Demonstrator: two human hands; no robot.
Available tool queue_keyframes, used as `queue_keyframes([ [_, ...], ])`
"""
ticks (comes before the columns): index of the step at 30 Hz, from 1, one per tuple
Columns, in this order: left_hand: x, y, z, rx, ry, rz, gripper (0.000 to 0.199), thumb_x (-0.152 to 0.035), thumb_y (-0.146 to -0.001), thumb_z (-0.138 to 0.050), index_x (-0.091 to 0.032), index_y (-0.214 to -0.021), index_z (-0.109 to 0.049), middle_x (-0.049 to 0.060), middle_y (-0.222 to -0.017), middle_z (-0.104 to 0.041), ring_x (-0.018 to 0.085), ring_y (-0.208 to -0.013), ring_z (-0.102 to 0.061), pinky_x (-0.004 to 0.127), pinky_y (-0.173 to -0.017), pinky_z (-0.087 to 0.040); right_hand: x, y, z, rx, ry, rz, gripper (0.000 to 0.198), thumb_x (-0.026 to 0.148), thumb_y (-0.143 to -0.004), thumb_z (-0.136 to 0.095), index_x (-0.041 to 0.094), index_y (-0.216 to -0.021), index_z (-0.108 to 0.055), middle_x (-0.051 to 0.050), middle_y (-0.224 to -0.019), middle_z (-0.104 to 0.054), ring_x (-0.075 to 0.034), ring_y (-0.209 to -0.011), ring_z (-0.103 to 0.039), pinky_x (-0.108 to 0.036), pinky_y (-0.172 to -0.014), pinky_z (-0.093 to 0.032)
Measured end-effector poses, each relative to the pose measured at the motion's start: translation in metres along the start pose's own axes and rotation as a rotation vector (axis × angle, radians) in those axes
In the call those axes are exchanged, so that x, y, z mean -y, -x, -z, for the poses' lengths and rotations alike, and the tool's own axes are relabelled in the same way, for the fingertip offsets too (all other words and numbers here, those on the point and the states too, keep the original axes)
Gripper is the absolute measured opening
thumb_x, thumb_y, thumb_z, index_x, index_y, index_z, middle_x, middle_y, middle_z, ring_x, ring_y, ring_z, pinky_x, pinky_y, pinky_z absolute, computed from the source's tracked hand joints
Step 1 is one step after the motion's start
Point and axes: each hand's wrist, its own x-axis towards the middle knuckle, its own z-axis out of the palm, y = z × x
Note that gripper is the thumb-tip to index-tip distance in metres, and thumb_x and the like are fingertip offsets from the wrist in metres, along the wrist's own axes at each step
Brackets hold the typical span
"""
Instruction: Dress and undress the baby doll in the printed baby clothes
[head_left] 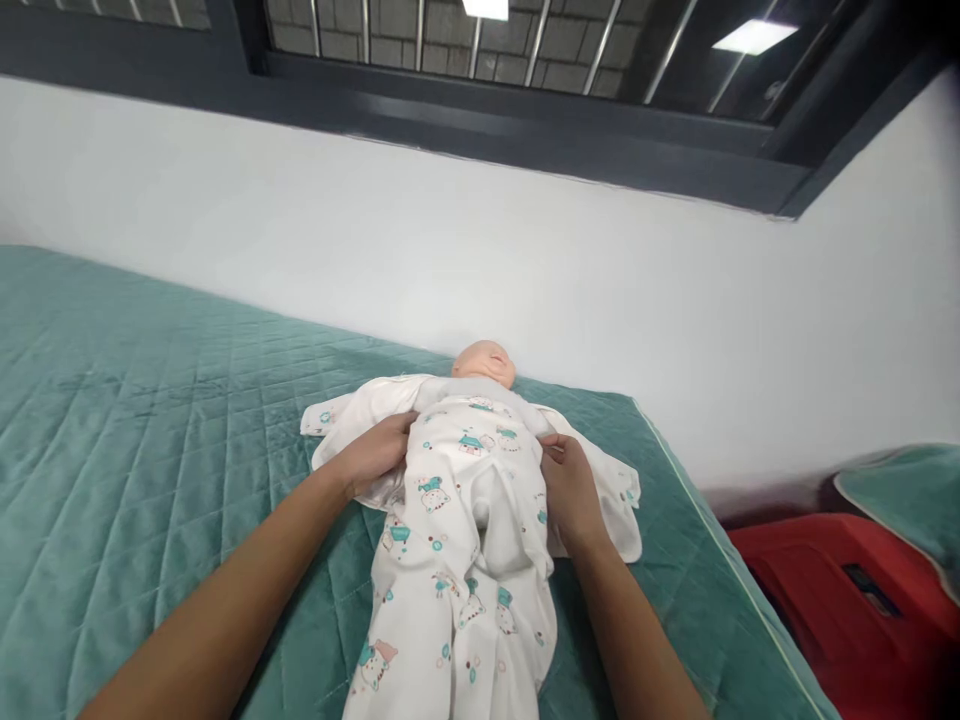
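A baby doll (pixel 484 364) lies on its back with its head by the wall. White printed baby pants (pixel 442 500) with teal animal figures cover its legs and reach high on its torso. Under it a white baby jacket (pixel 611 485) is spread open, a sleeve out to each side. My left hand (pixel 381 452) is closed at the left side of the pants near the waist, its fingertips partly hidden by the cloth. At the opposite side, my right hand (pixel 568 487) pinches the edge of the pants between thumb and fingers.
The doll rests on a green quilted mattress cover (pixel 172 420) with a pale piped edge on the right. Behind it rises a white wall (pixel 360 240) under a dark window frame (pixel 450 120). A red plastic object (pixel 817 590) stands beyond the mattress's right edge.
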Motion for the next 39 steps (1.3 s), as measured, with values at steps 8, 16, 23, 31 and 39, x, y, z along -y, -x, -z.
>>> queue_keyframes([
  [8,-0.008,0.003,-0.005,-0.153,-0.027,0.056,0.032,-0.014,-0.069,-0.057,-0.015,-0.098,-0.071,0.007,-0.104,-0.075,0.030,-0.105,-0.064,0.037,-0.088,-0.051,0.015,0.004,-0.001,-0.049,-0.106,-0.120,0.022,0.031,-0.068,-0.062,0.024,-0.089,-0.057,0.000,-0.070,-0.066,-0.018,-0.058,-0.057,-0.029,-0.050,-0.042],
  [16,-0.001,-0.001,-0.013,0.009,0.388,0.110,0.042,-0.021,-0.075,-0.070,-0.016,-0.115,-0.063,0.009,-0.110,-0.072,0.026,-0.110,-0.063,0.040,-0.100,-0.046,0.025,0.010,-0.009,0.074,-0.249,-0.226,0.017,0.030,-0.069,-0.054,0.024,-0.085,-0.058,-0.001,-0.071,-0.065,-0.022,-0.069,-0.060,-0.032,-0.059,-0.047],
  [23,0.002,-0.003,-0.014,0.053,0.487,0.107,0.049,-0.018,-0.073,-0.073,-0.018,-0.121,-0.061,0.009,-0.111,-0.072,0.025,-0.107,-0.065,0.039,-0.098,-0.048,0.031,0.013,-0.011,0.012,-0.372,-0.257,0.019,0.027,-0.068,-0.056,0.024,-0.086,-0.057,0.001,-0.077,-0.063,-0.020,-0.075,-0.059,-0.031,-0.065,-0.049],
  [31,0.013,-0.007,-0.012,-0.240,0.044,0.002,0.022,-0.018,-0.075,-0.059,-0.015,-0.094,-0.071,0.008,-0.097,-0.075,0.027,-0.097,-0.067,0.038,-0.086,-0.051,0.027,0.010,-0.003,-0.046,0.090,-0.031,0.018,0.038,-0.081,-0.060,0.024,-0.092,-0.061,-0.002,-0.083,-0.069,-0.022,-0.073,-0.060,-0.033,-0.066,-0.045],
  [39,0.021,-0.011,-0.007,-0.566,-0.285,-0.294,0.025,-0.017,-0.084,-0.047,-0.021,-0.092,-0.070,0.002,-0.098,-0.073,0.020,-0.096,-0.065,0.033,-0.091,-0.048,0.029,0.009,-0.006,-0.093,0.153,0.295,0.016,0.038,-0.087,-0.060,0.023,-0.090,-0.066,-0.003,-0.095,-0.068,-0.021,-0.090,-0.062,-0.036,-0.083,-0.047],
])
